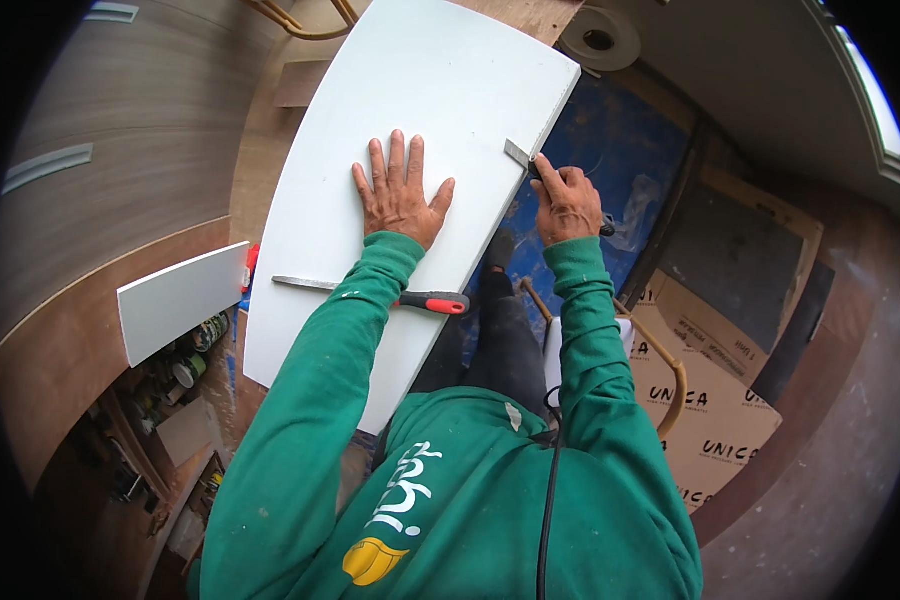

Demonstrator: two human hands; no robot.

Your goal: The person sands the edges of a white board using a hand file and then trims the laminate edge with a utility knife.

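A large white panel (460, 90) with one curved side lies flat in front of me. My left hand (398, 195) rests on its face, fingers spread. At the panel's right edge my right hand (570, 205) is closed round the dark handle of a flat-bladed tool (516, 153), shaped like a chisel. Its squared steel blade points left over the edge, and the handle's butt shows behind the hand. A file (435, 302) with a red and black handle lies across the panel near my left forearm, which covers part of it.
A smaller white board (185, 300) stands at the left, above tools and clutter. Blue sheeting (615, 130) covers the floor on the right. A tape roll (600, 38) is at the far end. Cardboard (710, 400) and a chair with a curved frame (678, 385) are at the right.
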